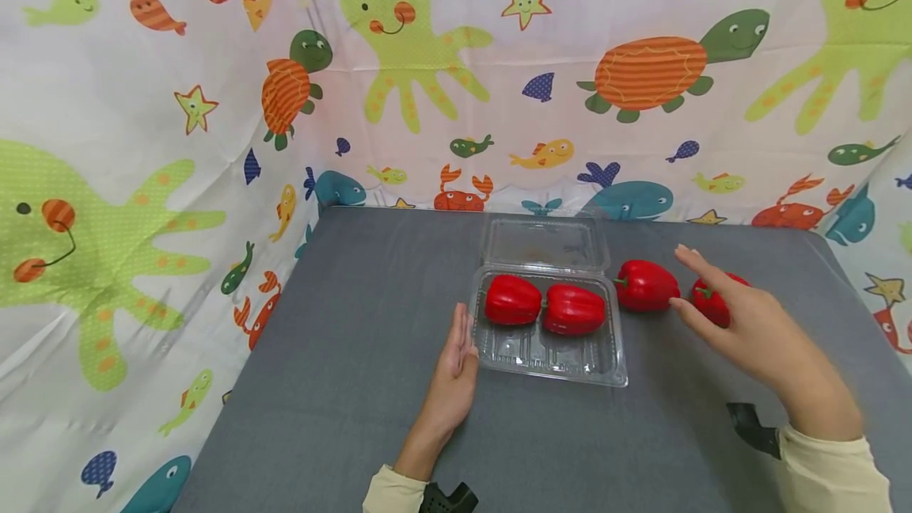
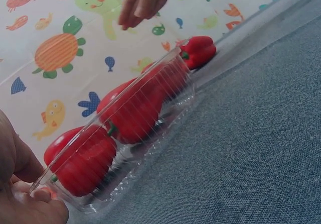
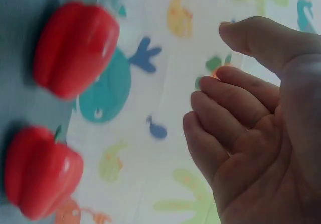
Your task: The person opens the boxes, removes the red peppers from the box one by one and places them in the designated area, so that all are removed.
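In the head view a clear plastic clamshell container lies with its lid folded back. Inside are two red bell peppers, lying side by side. My left hand holds the container's left edge; its rim runs between thumb and fingers in the left wrist view. Two more peppers lie right of the container: one bell pepper close beside it, another farther right, partly hidden by my right hand in the head view. That hand hovers with fingers extended and an empty palm.
A grey cloth covers the table. A white curtain printed with sea animals rises along the back and sides. The upright lid stands behind the container near the table's far edge.
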`<state>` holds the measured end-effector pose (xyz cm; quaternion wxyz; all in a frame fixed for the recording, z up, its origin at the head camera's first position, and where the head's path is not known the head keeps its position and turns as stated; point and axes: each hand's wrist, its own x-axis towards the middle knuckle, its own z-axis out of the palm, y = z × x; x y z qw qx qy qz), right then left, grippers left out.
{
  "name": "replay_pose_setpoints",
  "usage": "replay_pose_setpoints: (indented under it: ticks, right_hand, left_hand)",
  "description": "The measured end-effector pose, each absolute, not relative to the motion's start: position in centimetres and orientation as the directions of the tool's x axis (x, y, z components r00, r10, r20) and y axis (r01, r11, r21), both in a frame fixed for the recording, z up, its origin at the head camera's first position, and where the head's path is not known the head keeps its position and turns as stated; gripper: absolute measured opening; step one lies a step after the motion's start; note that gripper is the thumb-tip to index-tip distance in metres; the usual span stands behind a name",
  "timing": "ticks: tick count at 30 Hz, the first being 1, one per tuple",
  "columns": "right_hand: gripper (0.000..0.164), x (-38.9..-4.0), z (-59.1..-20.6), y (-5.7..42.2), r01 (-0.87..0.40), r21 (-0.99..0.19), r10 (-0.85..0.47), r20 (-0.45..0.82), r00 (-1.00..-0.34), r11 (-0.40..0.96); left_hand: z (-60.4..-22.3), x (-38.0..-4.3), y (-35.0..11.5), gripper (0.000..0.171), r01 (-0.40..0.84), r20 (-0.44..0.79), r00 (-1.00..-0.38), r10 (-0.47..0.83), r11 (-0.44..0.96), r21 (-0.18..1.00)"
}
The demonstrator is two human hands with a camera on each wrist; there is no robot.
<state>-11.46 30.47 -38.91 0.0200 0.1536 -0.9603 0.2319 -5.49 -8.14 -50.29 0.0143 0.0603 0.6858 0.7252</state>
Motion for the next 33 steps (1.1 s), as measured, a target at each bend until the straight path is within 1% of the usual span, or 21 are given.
replay_pose_setpoints:
  ticks: [4, 8, 11, 16, 21, 30, 33]
  right_hand:
    - [0.089, -11.1, -38.9, 28.6, -0.398, -0.435, -0.353, 0.185, -0.917, 0.808]
    - [0.093, -11.0, -39.3, 27.2, -0.450, -0.424, -0.396, 0.214, -0.893, 0.786]
    - [0.096, -11.1, -39.6, 26.3, -0.461, -0.425, -0.414, 0.203, -0.887, 0.779]
    - [0.098, -11.3, -40.0, 25.2, -0.432, -0.444, -0.418, 0.135, -0.898, 0.785]
    - [0.097, -11.6, -40.6, 24.3, -0.426, -0.454, -0.430, 0.101, -0.897, 0.782]
    - [0.092, -12.1, -41.8, 22.4, -0.490, -0.471, -0.493, 0.128, -0.860, 0.733]
    - [0.092, -12.3, -42.2, 21.7, -0.502, -0.472, -0.509, 0.126, -0.852, 0.725]
  left_hand:
    - [-50.4, -5.5, -8.2, 0.071, 0.060, 0.065, -0.993, 0.100, -0.051, 0.997]
    - [-50.4, -5.5, -8.3, 0.071, 0.058, 0.063, -0.993, 0.102, -0.045, 0.997]
    - [-50.3, -5.5, -8.3, 0.071, 0.059, 0.064, -0.992, 0.106, -0.053, 0.997]
    - [-50.4, -5.3, -8.2, 0.072, 0.056, 0.063, -0.992, 0.109, -0.066, 0.996]
    - [-50.4, -5.4, -8.3, 0.071, 0.057, 0.065, -0.992, 0.110, -0.071, 0.996]
    - [-50.4, -5.3, -8.3, 0.070, 0.072, 0.082, -0.990, 0.118, -0.084, 0.994]
    - [-50.4, -5.3, -8.3, 0.070, 0.071, 0.080, -0.990, 0.114, -0.083, 0.994]
